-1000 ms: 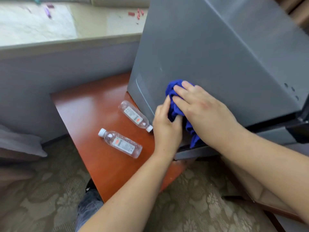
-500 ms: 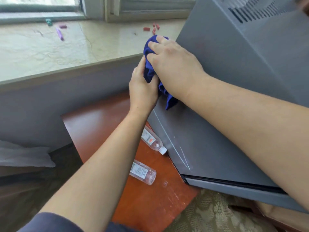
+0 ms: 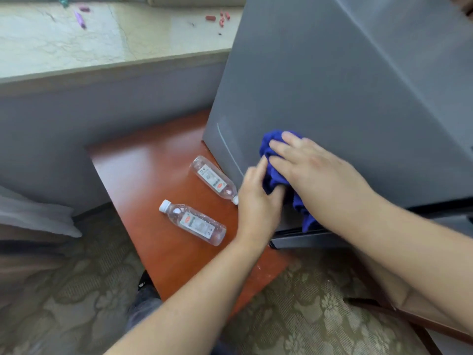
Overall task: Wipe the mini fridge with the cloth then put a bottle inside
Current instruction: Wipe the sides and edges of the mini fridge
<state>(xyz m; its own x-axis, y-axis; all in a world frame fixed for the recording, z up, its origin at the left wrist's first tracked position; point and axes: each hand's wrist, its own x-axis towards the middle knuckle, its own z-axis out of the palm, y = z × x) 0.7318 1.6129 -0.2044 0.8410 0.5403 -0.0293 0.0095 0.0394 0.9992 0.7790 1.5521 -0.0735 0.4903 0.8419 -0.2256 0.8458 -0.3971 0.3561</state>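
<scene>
A grey mini fridge [image 3: 345,93] fills the upper right and stands on a reddish wooden table [image 3: 143,170]. A bunched blue cloth [image 3: 271,152] is pressed against the fridge's grey side, low down near the front corner. My right hand [image 3: 314,170] lies flat over the cloth. My left hand [image 3: 256,203] grips the cloth's left edge from beside it. Two clear plastic bottles lie on the table left of the fridge: one [image 3: 215,179] close to the fridge, the other [image 3: 194,222] nearer me with a white cap.
A marble windowsill [image 3: 89,39] with small red and purple bits runs along the top left, above a grey wall [image 3: 76,129]. Patterned carpet [image 3: 307,316] covers the floor below. A white cushion [image 3: 33,213] lies at the left edge.
Both hands slid the cloth from the fridge's upper far edge by the windowsill down to its lower part near the front corner. The view tilted down, so both bottles show fully again.
</scene>
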